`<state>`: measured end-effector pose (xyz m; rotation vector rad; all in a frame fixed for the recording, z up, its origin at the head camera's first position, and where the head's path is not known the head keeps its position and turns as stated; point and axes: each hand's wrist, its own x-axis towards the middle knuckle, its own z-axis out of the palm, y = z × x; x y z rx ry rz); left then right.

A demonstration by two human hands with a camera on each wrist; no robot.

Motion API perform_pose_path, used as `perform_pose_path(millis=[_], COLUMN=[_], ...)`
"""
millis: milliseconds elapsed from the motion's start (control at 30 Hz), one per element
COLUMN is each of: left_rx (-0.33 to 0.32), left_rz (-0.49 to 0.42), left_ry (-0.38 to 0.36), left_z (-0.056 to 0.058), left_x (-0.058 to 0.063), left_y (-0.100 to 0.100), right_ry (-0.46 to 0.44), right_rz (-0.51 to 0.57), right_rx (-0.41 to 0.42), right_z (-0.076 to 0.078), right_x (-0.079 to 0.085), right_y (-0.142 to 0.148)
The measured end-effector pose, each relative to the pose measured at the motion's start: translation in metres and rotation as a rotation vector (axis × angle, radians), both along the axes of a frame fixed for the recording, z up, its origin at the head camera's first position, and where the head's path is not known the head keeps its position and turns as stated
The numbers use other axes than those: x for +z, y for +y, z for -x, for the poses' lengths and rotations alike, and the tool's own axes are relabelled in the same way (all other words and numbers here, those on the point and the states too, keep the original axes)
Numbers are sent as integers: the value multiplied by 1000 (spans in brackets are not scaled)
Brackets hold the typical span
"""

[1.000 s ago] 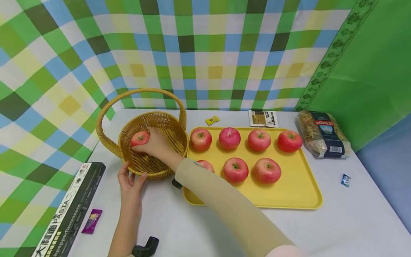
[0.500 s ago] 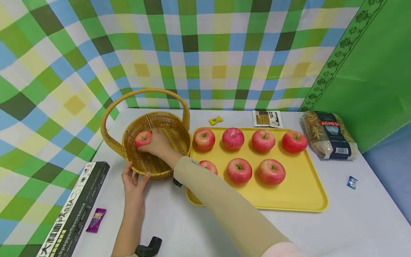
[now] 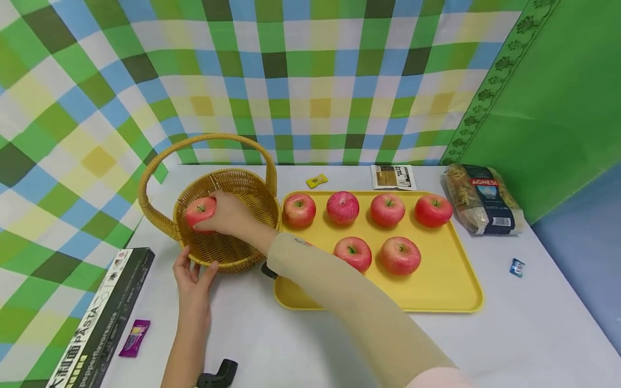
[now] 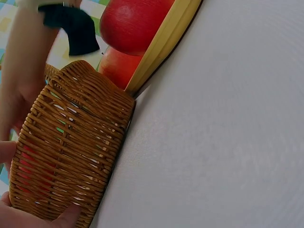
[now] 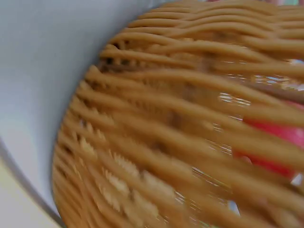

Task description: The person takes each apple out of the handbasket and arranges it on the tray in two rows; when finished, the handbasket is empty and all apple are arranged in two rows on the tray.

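A red apple [image 3: 200, 213] sits inside the brown wicker basket [image 3: 230, 264], near its left wall. My right hand [image 3: 228, 213] reaches in from the right and grips this apple, thumb on its near side. In the head view, my left hand [image 3: 193, 277] holds the basket's front rim. Its fingers [image 4: 6, 152] and thumb [image 4: 69, 216] show against the wickerwork in the left wrist view. Through the weave, the right wrist view shows red patches of apple [image 5: 270, 142]; my right hand is largely hidden there.
Right of the basket lies a yellow tray [image 3: 436, 293] with several apples, one mostly hidden by my right sleeve [image 3: 339, 285]. A pasta bag [image 3: 485, 199], a flat packet [image 3: 394, 178] and small wrapped sweets surround it. A long pasta box [image 3: 104, 318] lies at left.
My right hand and the apple have shifted slightly left within the basket, and the sleeve covers more of the tray's front-left apple. My left hand stays at the rim. The head view has shifted slightly.
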<state>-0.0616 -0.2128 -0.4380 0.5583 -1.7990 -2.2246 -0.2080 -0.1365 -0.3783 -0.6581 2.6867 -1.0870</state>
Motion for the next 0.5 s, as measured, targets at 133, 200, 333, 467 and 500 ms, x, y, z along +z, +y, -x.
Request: perform_pose_path(millis=[133, 200, 333, 467, 500], left_rx=[8, 11, 8, 7, 8], left_rz=[-9, -9, -14, -22, -23], left_ry=[-14, -20, -29, -28, -24], left_z=[-2, -3, -1, 0, 0], left_x=[2, 3, 4, 3, 3], left_y=[-2, -2, -2, 0, 0], right_ry=[8, 5, -11, -44, -68], right_rz=[-9, 6, 53, 112, 136], right_rx=[96, 141, 202, 195, 180], right_z=[-14, -21, -36, -50, -54], right_x=[23, 35, 55, 63, 65], right_y=[14, 28, 65, 117, 131])
